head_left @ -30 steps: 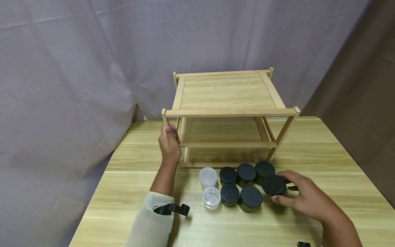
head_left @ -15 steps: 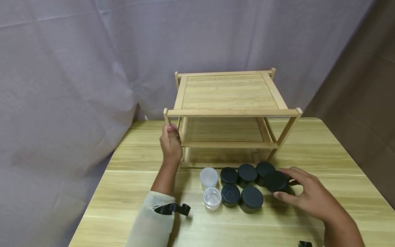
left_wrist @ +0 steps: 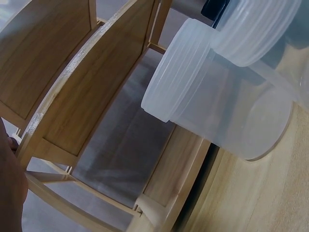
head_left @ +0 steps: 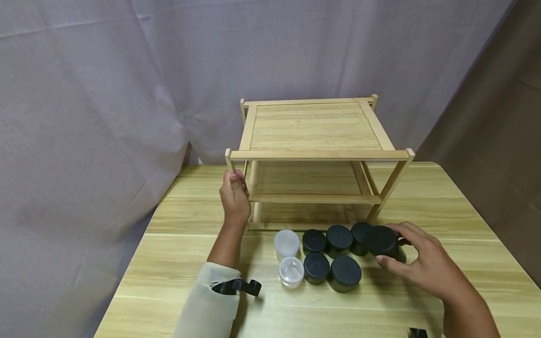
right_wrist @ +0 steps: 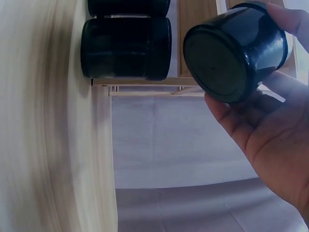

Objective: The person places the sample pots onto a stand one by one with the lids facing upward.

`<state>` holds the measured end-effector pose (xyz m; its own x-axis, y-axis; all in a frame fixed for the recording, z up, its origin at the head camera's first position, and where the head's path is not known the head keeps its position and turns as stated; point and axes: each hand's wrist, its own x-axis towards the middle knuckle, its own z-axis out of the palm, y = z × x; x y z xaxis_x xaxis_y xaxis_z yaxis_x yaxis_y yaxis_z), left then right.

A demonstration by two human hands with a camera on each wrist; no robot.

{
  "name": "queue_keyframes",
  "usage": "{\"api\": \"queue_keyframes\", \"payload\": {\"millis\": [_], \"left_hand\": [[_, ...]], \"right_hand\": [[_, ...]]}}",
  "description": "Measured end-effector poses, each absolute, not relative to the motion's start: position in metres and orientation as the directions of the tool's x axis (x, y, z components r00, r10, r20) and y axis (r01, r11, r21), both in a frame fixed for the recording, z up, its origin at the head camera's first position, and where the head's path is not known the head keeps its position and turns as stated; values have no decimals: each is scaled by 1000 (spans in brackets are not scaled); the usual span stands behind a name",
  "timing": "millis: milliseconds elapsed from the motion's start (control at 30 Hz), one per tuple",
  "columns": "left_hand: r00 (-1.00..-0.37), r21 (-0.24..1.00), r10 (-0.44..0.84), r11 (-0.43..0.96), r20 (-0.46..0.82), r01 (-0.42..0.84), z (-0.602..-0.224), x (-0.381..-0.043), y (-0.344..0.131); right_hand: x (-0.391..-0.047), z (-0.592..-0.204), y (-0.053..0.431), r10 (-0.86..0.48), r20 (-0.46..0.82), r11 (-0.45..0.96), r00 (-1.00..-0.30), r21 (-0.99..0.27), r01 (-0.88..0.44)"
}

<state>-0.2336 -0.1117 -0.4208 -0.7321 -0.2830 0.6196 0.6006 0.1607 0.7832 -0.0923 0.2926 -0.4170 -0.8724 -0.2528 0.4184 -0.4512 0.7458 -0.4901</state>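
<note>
Left grip (left_wrist: 12, 188) at wooden rack (left_wrist: 91, 92), translucent jar (left_wrist: 222, 106) on table (left_wrist: 260, 193)

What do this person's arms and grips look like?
A pale greenish sleeve covers part of the left arm, with a black device near its end. The right arm shows mostly bare, with a black piece beside it. The left grip and right grip look gloveless.

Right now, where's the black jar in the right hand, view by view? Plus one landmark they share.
Head: black jar right of centre, below mid-height, in the right hand.
Left wrist: can't make it out there.
Right wrist: black jar at top right, in the fingers.
Shared landmark: wooden rack, in all three.
</note>
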Motion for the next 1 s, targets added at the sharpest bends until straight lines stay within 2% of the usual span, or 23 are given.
{"api": "queue_keyframes", "payload": {"millis": [433, 1000], "left_hand": [[-727, 778, -278, 192, 628, 599, -420, -234, -112], [-707, 757, -270, 220, 654, 615, -422, -234, -112]], "right_hand": [[-96, -402, 291, -209, 463, 739, -862, -502, -449], [-102, -385, 281, -185, 525, 646, -831, -572, -505]]}}
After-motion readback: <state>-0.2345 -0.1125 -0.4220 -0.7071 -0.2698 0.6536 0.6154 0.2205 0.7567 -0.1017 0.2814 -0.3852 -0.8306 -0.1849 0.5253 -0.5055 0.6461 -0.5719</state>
